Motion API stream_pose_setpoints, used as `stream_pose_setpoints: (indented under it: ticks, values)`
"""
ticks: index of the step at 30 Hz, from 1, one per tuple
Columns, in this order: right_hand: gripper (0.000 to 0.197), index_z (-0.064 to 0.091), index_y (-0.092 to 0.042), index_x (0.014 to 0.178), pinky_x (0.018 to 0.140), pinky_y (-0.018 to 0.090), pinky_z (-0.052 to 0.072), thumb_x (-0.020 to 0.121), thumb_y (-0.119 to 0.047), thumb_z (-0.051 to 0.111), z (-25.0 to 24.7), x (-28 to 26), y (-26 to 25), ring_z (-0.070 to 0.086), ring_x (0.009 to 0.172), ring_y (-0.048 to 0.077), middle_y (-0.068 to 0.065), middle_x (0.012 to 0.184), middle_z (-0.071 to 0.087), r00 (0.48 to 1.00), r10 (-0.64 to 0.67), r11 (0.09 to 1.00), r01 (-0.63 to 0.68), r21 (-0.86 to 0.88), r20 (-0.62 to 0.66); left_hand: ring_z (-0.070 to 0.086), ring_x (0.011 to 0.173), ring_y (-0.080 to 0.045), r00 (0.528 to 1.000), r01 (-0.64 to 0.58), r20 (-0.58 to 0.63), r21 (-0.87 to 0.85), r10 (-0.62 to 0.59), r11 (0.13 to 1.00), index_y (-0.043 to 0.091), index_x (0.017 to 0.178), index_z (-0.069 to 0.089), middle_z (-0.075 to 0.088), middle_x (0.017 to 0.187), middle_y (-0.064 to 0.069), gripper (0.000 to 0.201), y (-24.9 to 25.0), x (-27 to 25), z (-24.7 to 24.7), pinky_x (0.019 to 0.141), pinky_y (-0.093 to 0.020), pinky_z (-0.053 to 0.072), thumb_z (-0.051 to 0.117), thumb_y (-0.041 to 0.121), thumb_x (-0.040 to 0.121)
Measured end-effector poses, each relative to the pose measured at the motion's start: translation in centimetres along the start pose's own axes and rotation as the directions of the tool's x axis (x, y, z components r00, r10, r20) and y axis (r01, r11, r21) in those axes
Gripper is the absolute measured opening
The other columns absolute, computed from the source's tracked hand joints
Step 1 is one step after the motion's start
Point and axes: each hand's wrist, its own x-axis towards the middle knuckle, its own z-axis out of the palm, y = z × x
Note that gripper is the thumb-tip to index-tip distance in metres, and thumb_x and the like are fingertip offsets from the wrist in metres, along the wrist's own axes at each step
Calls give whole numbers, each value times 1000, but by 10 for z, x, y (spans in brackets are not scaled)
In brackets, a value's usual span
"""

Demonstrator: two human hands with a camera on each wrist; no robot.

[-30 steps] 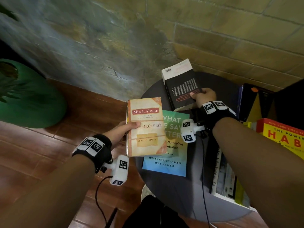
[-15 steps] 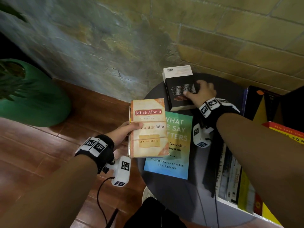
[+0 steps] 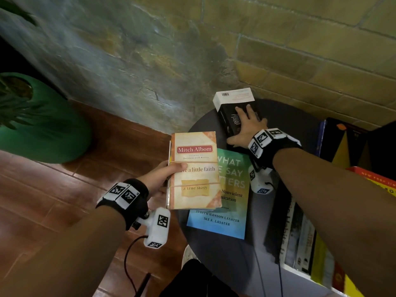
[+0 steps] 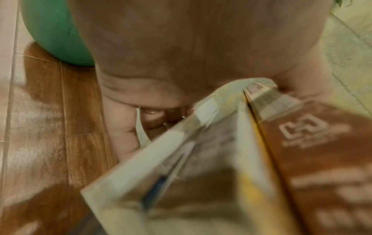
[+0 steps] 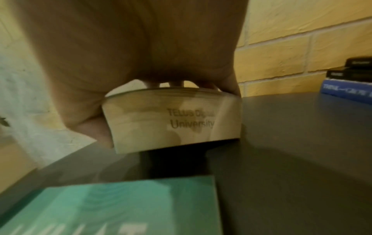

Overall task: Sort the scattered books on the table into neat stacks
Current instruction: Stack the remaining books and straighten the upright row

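Observation:
My left hand (image 3: 159, 175) grips a tan book titled "have a little faith" (image 3: 196, 185) by its spine side, thumb on the cover, holding it over the left edge of the round dark table (image 3: 233, 266). The left wrist view shows that tan book (image 4: 231, 159) close and blurred. My right hand (image 3: 246, 127) lies on a thick black book (image 3: 233, 97) at the table's far side, fingers stretched along its cover. In the right wrist view the thumb (image 5: 90, 127) runs down the left side of the black book (image 5: 171, 120). A teal book (image 3: 227, 219) lies flat between them.
Several books (image 3: 300, 245) stand packed on the table's right, with a red-and-yellow book (image 3: 379, 183) and dark books (image 3: 342, 144) behind. A blue book (image 5: 346, 91) lies at the back right. A green plant pot (image 3: 42, 129) stands on the wooden floor; a brick wall is close behind.
My right hand has moved from the black book's near end up onto its cover, fingers now spread along it. My left hand keeps the tan book almost still.

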Motion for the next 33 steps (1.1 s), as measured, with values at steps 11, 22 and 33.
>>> stream_pose_setpoints:
  ticks: [11, 22, 33]
  values:
    - [67, 15, -51, 146, 99, 57, 42, 96, -11, 36, 0, -36, 4, 15, 132, 63, -3, 155, -32, 974, -115, 742, 215, -635, 195, 62, 113, -24, 1000, -14, 15, -18, 15, 1000, 32, 130, 53, 68, 121, 0, 87, 1, -3, 1, 102, -54, 45, 75, 64, 51]
    - [133, -7, -39, 149, 106, 68, 27, 53, -61, 83, -10, -11, 35, 6, 141, 48, -1, 160, -6, 1000, -18, 939, 23, -342, 19, 62, 113, -24, 1000, -25, -4, -31, 25, 999, 32, 133, 48, 67, 121, 0, 91, -3, 0, 1, 103, -52, 44, 74, 66, 53]
    - [109, 7, -29, 150, 95, 46, 48, 66, -38, 78, -37, -5, 38, 46, 123, 46, 14, 153, 22, 996, -87, 926, 69, -372, -31, 63, 112, -25, 999, -46, 13, -46, 47, 998, 29, 132, 48, 66, 122, -3, 95, -3, 2, 0, 102, -53, 46, 74, 64, 48]
